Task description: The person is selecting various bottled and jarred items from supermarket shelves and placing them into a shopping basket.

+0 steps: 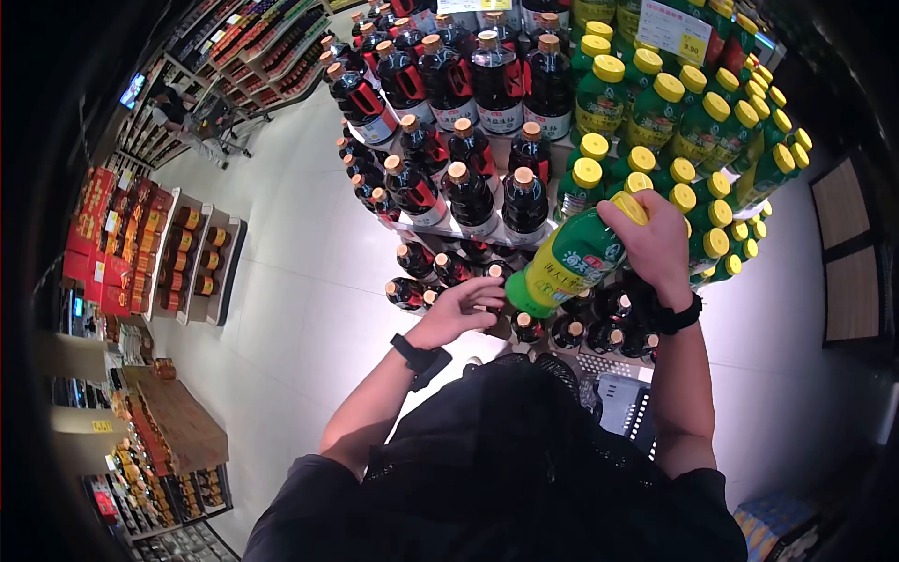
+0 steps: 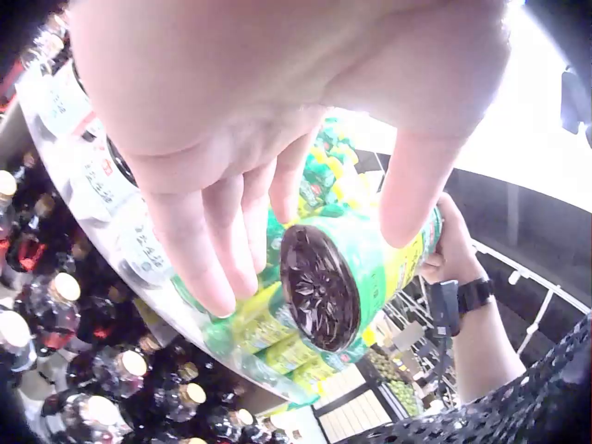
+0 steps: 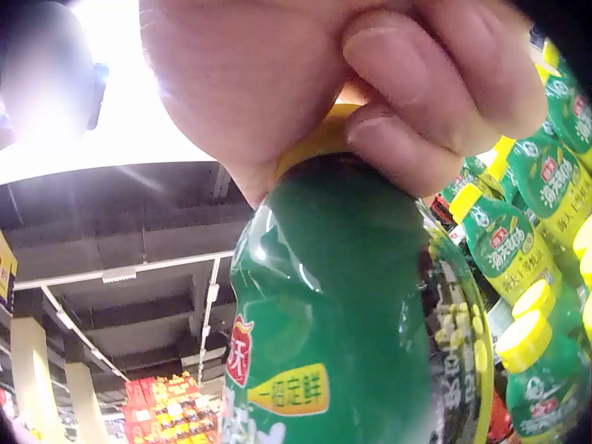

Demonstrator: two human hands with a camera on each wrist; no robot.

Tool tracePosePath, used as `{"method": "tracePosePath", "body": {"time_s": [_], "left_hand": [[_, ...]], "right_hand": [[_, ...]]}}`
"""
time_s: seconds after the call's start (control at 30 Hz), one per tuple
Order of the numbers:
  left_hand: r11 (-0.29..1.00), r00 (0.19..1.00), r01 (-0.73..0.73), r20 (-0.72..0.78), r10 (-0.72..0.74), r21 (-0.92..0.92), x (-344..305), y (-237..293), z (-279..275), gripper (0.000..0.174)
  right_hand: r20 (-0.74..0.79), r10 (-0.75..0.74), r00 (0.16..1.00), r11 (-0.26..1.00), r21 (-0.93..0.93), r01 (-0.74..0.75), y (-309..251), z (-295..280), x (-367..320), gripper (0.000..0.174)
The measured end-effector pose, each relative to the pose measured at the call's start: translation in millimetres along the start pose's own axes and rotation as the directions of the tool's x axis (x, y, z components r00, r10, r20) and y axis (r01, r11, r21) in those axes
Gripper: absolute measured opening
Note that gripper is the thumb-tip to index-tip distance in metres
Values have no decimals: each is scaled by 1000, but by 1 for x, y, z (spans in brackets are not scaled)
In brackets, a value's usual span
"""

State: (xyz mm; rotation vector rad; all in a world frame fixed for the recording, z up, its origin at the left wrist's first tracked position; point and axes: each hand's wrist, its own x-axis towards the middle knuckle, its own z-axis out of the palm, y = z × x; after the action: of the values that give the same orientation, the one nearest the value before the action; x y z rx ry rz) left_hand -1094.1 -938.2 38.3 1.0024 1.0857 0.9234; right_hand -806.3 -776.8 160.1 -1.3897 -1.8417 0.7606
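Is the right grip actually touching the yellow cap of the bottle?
Touching. The right wrist view shows the right grip with fingers curled against the yellow cap of the green bottle.

My bare right hand [image 1: 655,239] grips from afar, fingers [image 3: 393,69] curled.
Lower down, my bare left hand [image 1: 454,314] is open, thumb [image 2: 416,180] apart.
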Motion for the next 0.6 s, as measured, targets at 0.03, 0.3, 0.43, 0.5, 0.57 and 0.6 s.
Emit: {"method": "tracePosePath", "body": {"time_s": [0.03,0.3,0.43,0.5,0.57,0.6], "left_hand": [[999,999,13,-49,-11,30,-10,-3,-10,59],[977,866,202,-454,-210,-66,-117,-110,-82,42],[893,679,387,-584,-445,-230,-190,-200,-92,42],[804,556,500,-592,-583,-322,-218,-225,-79,39],[781,508,584,-652,-563,-220,-241,-232,-57,35],[671,669,700,-553,-497,244,-263,-271,-66,33]], "right_hand": [[-35,-27,999,999,-33,26,-4,-1,1,52],[-125,-259,958,900,-390,193,16,29,31,52],[-72,-315,946,844,-477,245,28,47,41,51],[-42,-308,951,835,-490,249,31,54,42,50],[-8,-300,954,814,-523,252,30,61,42,50],[9,-297,955,804,-537,255,29,64,42,50]]}}
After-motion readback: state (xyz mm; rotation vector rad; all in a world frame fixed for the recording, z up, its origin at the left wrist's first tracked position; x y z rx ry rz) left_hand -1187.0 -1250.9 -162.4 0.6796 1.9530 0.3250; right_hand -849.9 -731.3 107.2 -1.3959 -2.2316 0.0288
